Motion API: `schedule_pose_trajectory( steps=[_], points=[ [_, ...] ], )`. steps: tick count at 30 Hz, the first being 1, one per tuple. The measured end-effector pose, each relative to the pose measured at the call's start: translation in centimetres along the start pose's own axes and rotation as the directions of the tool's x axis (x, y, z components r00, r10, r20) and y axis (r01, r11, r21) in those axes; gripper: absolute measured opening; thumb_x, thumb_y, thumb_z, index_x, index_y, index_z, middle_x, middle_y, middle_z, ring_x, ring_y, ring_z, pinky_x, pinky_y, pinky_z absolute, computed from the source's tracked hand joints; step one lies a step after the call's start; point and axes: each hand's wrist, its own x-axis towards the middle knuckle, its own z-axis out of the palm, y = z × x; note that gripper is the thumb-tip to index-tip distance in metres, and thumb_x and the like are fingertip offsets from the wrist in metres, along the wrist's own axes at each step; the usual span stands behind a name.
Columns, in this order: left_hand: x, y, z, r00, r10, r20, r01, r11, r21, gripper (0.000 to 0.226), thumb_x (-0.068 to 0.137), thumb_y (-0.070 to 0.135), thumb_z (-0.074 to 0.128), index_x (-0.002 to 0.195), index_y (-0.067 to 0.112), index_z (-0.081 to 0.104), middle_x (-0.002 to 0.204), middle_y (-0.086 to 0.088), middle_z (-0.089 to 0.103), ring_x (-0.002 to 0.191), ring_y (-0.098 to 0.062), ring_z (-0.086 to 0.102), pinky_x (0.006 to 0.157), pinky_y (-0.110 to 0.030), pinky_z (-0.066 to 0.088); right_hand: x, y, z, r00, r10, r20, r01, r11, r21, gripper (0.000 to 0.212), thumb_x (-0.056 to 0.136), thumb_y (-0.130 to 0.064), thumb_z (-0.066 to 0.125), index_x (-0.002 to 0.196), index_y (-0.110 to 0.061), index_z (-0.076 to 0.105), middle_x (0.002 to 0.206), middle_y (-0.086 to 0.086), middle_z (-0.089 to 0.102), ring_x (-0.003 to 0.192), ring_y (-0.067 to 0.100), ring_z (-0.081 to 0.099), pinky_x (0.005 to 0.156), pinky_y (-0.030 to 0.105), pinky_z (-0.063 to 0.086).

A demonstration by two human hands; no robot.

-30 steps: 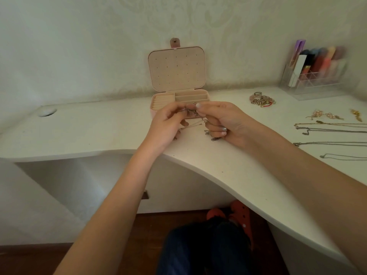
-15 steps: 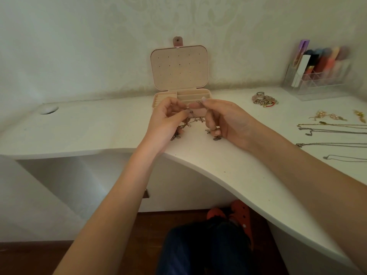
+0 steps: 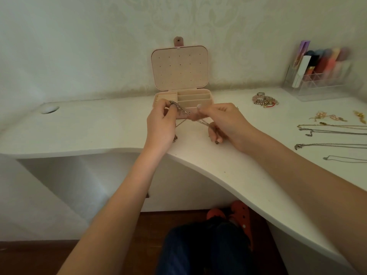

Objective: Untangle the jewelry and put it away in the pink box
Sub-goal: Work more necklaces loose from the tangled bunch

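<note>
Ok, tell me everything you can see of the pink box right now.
The pink box stands open on the white desk against the wall, lid upright with a snap tab on top and small holes dotting its lining. The tray has cream dividers: a ribbed section at left, long slots at right. The compartments in view look empty. Both hands work in front of it, hiding its front.

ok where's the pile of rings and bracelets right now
In the head view the pile lies on the desk at the back right, between the open pink box and the clear organizer, just behind the laid-out chains.
</note>
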Motion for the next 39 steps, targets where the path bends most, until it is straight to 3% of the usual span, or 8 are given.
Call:
schedule_pose_trajectory(
  steps=[3,9,15,20,24,27,32,39],
  points=[
    [0.0,0.0,0.1,1.0,0.016,-0.002,-0.016,1.0,0.001,0.013,0.095,0.011,0.044,0.083,0.012,0.049,0.052,0.01,0.055,0.036,-0.007,0.032,0.035,-0.018,0.026,0.2,0.5,0.0,0.999,-0.027,0.031,0.03,0.996,-0.086,0.024,0.097,-0.028,0.053,0.092,-0.014,0.072,0.084,0.002,0.074,0.029,0.011,0.041,0.031,0.017,0.029],
    [-0.1,0.0,-0.2,0.999,0.044,0.023,-0.042,0.996,-0.085,0.019,0.096,0.016,0.051,0.08,0.02,0.042,0.051,0.01,0.045,0.04,-0.008,0.032,0.038,-0.02,0.024,0.3,0.7,-0.1,0.999,-0.049,0.021,0.05,0.997,-0.064,0.019,0.09,-0.016,0.064,0.107,-0.007,0.063,0.07,0.008,0.07,0.033,0.011,0.049,0.032,0.017,0.034],
    [0.0,0.2,-0.4,0.997,0.022,0.07,-0.009,0.983,-0.183,0.016,0.096,0.024,0.055,0.083,0.016,0.05,0.056,0.002,0.045,0.043,-0.01,0.037,0.04,-0.019,0.029,0.3,1.0,0.2,0.994,-0.11,0.001,0.109,0.985,-0.135,0.011,0.085,-0.012,0.071,0.091,-0.002,0.072,0.077,0.011,0.068,0.063,0.009,0.064,0.042,0.022,0.049],
    [0.0,0.5,-0.5,0.989,-0.003,0.149,0.051,0.945,-0.322,0.014,0.096,0.021,0.055,0.087,0.012,0.061,0.075,-0.002,0.063,0.06,-0.011,0.06,0.052,-0.022,0.044,-0.1,0.4,0.4,0.977,-0.206,-0.061,0.189,0.957,-0.219,0.008,0.086,-0.014,0.07,0.078,-0.017,0.071,0.071,0.002,0.067,0.05,0.002,0.057,0.041,0.015,0.045],
    [-0.1,0.8,-0.6,0.98,-0.021,0.198,0.094,0.923,-0.372,0.006,0.092,0.018,0.061,0.095,0.014,0.064,0.078,0.005,0.068,0.069,-0.011,0.065,0.056,-0.02,0.046,0.1,0.6,0.4,0.921,-0.348,-0.175,0.206,0.817,-0.539,0.021,0.087,-0.038,0.064,0.076,-0.024,0.073,0.065,-0.007,0.069,0.061,0.008,0.064,0.058,0.032,0.054],
    [-0.3,1.0,-0.7,0.971,-0.011,0.24,0.088,0.946,-0.313,0.012,0.084,0.016,0.07,0.093,0.023,0.067,0.083,0.006,0.07,0.075,-0.008,0.063,0.053,-0.018,0.044,-0.1,0.4,0.4,0.872,-0.428,-0.237,0.18,0.731,-0.658,0.022,0.088,-0.042,0.058,0.079,-0.027,0.071,0.069,-0.012,0.068,0.07,0.006,0.065,0.063,0.029,0.049],
    [-0.5,1.4,-1.0,0.935,0.032,0.354,0.095,0.937,-0.335,0.023,0.069,0.024,0.073,0.092,0.024,0.066,0.08,0.008,0.072,0.07,-0.006,0.064,0.054,-0.017,0.045,0.7,0.8,0.2,0.919,-0.368,-0.144,0.269,0.85,-0.454,0.015,0.089,-0.024,0.066,0.102,-0.02,0.072,0.087,-0.011,0.07,0.08,0.003,0.065,0.068,0.014,0.047],
    [-0.3,1.4,-1.1,0.945,-0.012,0.326,0.138,0.92,-0.366,0.007,0.085,0.027,0.067,0.087,0.019,0.066,0.071,0.01,0.069,0.066,-0.004,0.062,0.057,-0.018,0.048,1.0,1.0,0.0,0.942,-0.286,-0.177,0.243,0.943,-0.226,0.008,0.087,-0.014,0.068,0.079,-0.017,0.07,0.081,0.0,0.072,0.073,0.007,0.065,0.071,0.02,0.049]
  ],
)
